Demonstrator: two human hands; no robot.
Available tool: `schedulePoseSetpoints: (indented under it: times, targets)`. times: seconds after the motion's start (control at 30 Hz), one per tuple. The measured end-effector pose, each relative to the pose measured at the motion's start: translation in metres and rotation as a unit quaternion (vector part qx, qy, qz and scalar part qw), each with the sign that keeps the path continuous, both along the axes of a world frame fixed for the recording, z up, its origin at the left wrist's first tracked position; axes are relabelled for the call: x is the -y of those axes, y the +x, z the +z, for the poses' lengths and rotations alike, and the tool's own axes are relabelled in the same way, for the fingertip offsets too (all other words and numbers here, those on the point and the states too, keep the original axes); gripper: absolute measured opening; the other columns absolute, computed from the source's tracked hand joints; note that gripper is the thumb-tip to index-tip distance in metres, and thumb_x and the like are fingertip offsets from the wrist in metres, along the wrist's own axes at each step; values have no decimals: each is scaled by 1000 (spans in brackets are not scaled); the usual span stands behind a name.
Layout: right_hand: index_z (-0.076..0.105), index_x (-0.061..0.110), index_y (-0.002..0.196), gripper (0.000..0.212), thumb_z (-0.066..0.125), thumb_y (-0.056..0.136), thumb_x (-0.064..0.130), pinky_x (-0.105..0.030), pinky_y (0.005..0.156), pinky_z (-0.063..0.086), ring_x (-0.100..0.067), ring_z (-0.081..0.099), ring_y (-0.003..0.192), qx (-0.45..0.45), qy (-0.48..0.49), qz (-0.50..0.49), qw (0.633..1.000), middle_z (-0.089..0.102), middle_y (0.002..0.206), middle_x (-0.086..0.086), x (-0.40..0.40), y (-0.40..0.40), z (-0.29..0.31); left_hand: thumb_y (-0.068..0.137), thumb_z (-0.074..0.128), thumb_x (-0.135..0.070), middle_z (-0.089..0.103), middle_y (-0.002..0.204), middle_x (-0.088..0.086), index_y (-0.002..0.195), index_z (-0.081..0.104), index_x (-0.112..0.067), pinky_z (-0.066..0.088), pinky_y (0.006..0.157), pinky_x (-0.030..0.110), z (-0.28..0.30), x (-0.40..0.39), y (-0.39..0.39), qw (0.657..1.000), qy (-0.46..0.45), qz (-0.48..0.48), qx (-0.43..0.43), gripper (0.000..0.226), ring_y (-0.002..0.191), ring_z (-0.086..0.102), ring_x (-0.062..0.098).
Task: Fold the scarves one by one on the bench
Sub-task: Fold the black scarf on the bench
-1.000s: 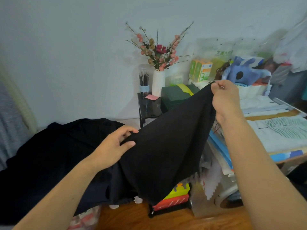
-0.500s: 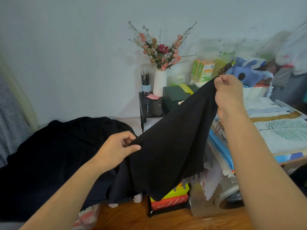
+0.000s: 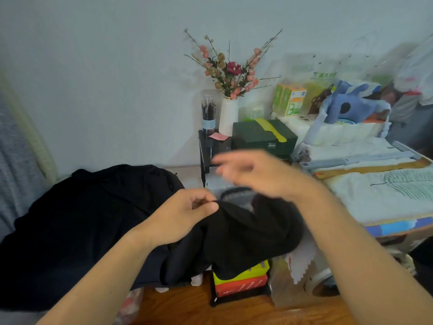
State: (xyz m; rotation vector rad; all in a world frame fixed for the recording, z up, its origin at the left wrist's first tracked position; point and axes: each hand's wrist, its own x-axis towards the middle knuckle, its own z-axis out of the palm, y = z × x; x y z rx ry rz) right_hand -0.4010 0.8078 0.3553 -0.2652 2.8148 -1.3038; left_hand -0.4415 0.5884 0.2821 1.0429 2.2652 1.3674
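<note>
A black scarf (image 3: 248, 233) lies slumped in a heap at the centre, over a pile of dark cloth (image 3: 77, 226) that covers the bench on the left. My left hand (image 3: 185, 214) pinches the scarf's edge between thumb and fingers. My right hand (image 3: 257, 172) hovers just above the heap, blurred by motion, with its fingers spread and holding nothing. The bench surface itself is hidden under the cloth.
A small black stand (image 3: 206, 151) carries a white vase of flowers (image 3: 228, 116), a pen jar (image 3: 208, 116) and a dark green box (image 3: 262, 137). At right lies a cluttered table with folded pale cloth (image 3: 379, 191). Yellow and red boxes (image 3: 241, 280) sit on the wooden floor (image 3: 187, 308).
My right hand has let go of the raised scarf corner and dropped leftward and down. The scarf has fallen into a heap. My left hand keeps its pinch.
</note>
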Motion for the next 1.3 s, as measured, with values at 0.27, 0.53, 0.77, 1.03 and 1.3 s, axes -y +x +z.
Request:
schedulePoseSetpoints:
  times: [0.27, 0.53, 0.77, 1.03, 1.3]
  targets:
    - [73, 34, 98, 12, 62, 98, 30, -38, 89, 54, -8, 67, 88, -6, 129, 17, 991, 72, 93, 11, -1, -4, -37, 98, 64, -19, 67, 90, -1, 99, 54, -24, 57, 83, 38, -5, -5, -8, 997, 39, 73, -4, 11, 82, 66, 15]
    - [77, 35, 95, 13, 68, 94, 27, -7, 82, 41, 19, 59, 97, -136, 108, -17, 985, 68, 91, 38, -15, -3, 14, 89, 58, 5, 65, 114, -14, 90, 58, -23, 48, 99, 31, -16, -5, -26, 982, 28, 42, -184, 28, 115, 59, 10]
    - [79, 28, 98, 17, 70, 92, 15, 3, 82, 36, 25, 56, 97, -196, 51, -42, 978, 65, 85, 41, -10, -6, 29, 99, 44, -39, 61, 108, -7, 90, 70, -23, 43, 96, 32, 26, -19, -46, 983, 41, -59, -168, 32, 104, 57, 12]
    - [78, 31, 103, 15, 67, 94, 25, 3, 77, 38, 20, 59, 90, -282, 81, -156, 943, 61, 83, 38, -6, -13, 49, 91, 58, -46, 54, 100, -7, 72, 61, -26, 53, 83, 42, 1, -37, -35, 978, 43, 69, -191, 28, 92, 59, 10]
    - [77, 20, 109, 21, 64, 96, 29, -24, 88, 50, -10, 66, 97, -314, 50, -280, 906, 74, 102, 8, -4, -41, 97, 95, 48, -54, 50, 103, -15, 77, 63, -32, 51, 82, 30, -31, -23, -39, 967, -69, 139, -201, 31, 91, 53, 3]
